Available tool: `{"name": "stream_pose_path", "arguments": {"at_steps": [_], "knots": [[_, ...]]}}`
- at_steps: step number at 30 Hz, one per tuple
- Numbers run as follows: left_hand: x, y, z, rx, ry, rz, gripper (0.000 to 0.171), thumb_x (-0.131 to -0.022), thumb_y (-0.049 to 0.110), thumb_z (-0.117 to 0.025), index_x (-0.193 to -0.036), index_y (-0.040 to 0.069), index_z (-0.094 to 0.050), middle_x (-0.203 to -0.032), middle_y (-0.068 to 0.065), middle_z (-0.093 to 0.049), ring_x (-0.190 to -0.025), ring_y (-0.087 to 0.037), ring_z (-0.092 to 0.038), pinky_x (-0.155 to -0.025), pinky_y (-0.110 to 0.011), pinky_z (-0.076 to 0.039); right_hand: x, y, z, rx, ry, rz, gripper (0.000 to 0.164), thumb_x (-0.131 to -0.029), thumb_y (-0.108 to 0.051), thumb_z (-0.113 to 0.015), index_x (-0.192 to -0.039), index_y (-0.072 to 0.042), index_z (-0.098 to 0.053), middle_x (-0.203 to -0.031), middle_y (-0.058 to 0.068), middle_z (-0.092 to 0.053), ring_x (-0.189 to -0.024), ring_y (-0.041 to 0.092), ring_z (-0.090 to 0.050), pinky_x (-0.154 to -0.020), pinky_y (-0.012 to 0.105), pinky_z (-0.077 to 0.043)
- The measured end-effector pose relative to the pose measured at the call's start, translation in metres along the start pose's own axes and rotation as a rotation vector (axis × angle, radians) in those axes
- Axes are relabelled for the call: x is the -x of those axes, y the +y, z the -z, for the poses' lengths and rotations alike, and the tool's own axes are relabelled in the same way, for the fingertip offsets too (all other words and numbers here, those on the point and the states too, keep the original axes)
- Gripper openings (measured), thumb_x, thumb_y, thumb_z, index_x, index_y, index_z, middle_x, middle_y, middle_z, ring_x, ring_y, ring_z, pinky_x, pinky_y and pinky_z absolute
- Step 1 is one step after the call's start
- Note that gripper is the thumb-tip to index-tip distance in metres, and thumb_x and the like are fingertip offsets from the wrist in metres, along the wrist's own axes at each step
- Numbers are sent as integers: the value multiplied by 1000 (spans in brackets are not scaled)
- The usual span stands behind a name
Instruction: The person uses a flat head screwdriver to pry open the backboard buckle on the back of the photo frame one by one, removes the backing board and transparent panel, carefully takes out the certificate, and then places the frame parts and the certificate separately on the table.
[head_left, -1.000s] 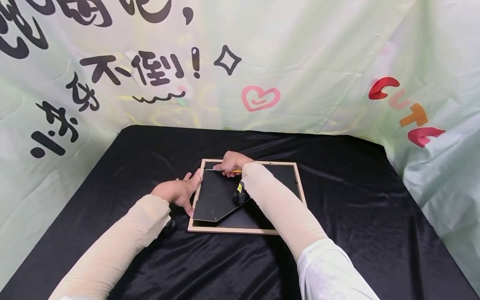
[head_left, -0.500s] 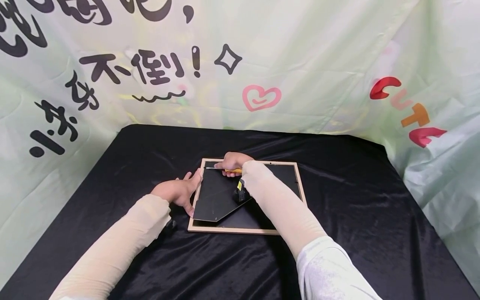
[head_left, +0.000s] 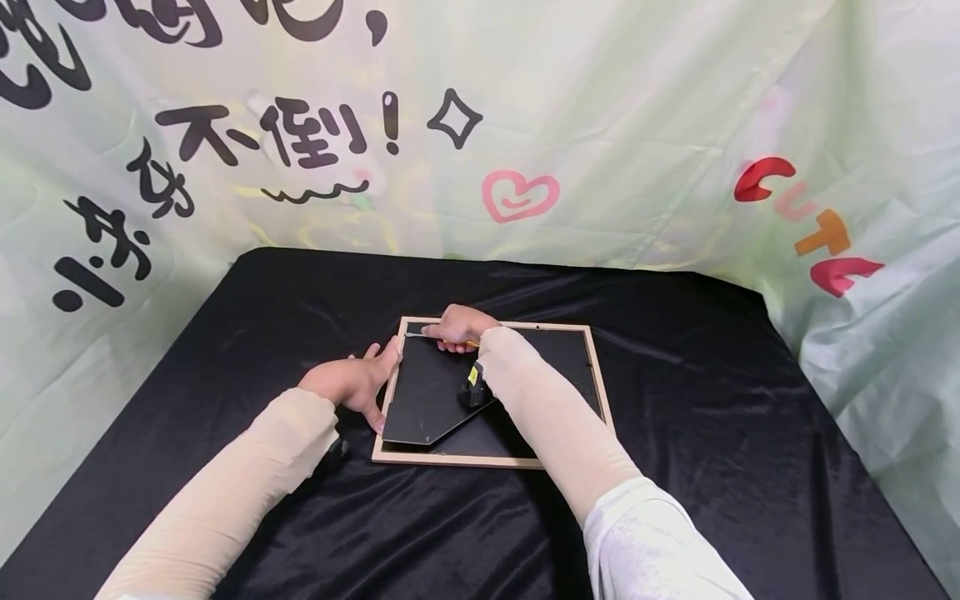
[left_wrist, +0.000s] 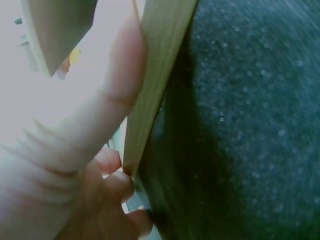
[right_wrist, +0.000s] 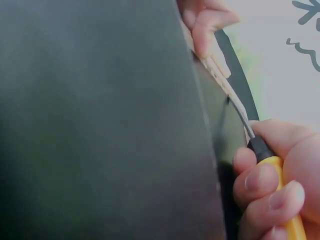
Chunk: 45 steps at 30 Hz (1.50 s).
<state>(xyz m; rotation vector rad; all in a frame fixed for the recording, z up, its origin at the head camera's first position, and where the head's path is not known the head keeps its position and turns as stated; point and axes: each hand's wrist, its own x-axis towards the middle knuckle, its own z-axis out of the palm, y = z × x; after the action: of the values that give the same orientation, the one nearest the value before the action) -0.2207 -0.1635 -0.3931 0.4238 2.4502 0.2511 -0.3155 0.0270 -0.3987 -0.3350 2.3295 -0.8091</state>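
A light wooden picture frame point(head_left: 465, 460) lies back side up on the table, holding a black backing board. An angled black panel point(head_left: 423, 392) rises off that backing, its lower edge apart from the board. My left hand point(head_left: 351, 383) is spread along the frame's left side, thumb near the lower corner and fingers near the upper one. My right hand point(head_left: 459, 327) grips a screwdriver point(right_wrist: 296, 227) with a yellow handle and black collar. Its metal shaft runs along the frame's inner edge in the right wrist view, the tip at a small dark tab point(right_wrist: 228, 99).
Black velvety cloth point(head_left: 697, 417) covers the table and is wrinkled in front of the frame. A pale printed curtain point(head_left: 615, 150) stands behind and at both sides. The right forearm point(head_left: 555, 417) crosses over the frame and hides part of it.
The screwdriver's tip has shifted slightly up and left at the frame's upper left corner, and less of the yellow handle shows. The left hand stays on the frame's left side.
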Motion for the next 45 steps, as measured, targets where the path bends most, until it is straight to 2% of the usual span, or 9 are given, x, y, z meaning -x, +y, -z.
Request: {"name": "stream_pose_path", "arguments": {"at_steps": [5,12,16,25,36,45], "knots": [[0,2,-4,-4,5,-23,142,-62,28,-92,-150,-3,15,-159,-22,5,-144,-42,4,-113,-57,-4,0,5,1,-8,-33,-27,45,-97,-38,-57,-65,-7,-63,-51,-2,-48,-40,7,-42,-40,21,-34],[1,2,-3,-8,2,4,142,-62,28,-92,-150,-1,15,-159,-24,3,-142,-48,0,-113,-57,-5,3,4,5,0,-59,-69,46,-98,-38,-55,-63,-7,-61,-51,-2,-47,-40,7,-40,-40,20,-33],[2,2,-3,-9,2,5,142,-61,28,-93,-151,-1,13,-159,-24,5,-143,-45,0,-113,-57,-5,0,0,3,2,-77,-67,47,-98,-39,-55,-62,-9,-60,-52,-3,-47,-41,7,-41,-40,21,-33],[2,1,-3,-33,-3,-10,138,-62,29,-92,-151,-3,9,-159,-21,14,-145,-41,3,-113,-57,-6,-6,0,-1,-3,-50,-44,48,-96,-40,-56,-61,-8,-62,-50,-2,-46,-39,7,-40,-39,22,-33],[3,0,-2,-13,5,-12,143,-61,28,-93,-149,-3,15,-160,-21,4,-145,-37,5,-113,-59,-4,-7,2,1,-27,-55,-31,45,-97,-39,-57,-64,-7,-62,-50,-2,-47,-39,8,-40,-39,22,-33],[3,0,1,-26,-3,-23,139,-63,30,-91,-150,-3,12,-159,-20,12,-145,-38,6,-113,-58,-4,-7,3,2,-37,-51,-21,47,-98,-36,-56,-62,-6,-61,-49,-1,-47,-38,8,-40,-38,22,-33]]}}
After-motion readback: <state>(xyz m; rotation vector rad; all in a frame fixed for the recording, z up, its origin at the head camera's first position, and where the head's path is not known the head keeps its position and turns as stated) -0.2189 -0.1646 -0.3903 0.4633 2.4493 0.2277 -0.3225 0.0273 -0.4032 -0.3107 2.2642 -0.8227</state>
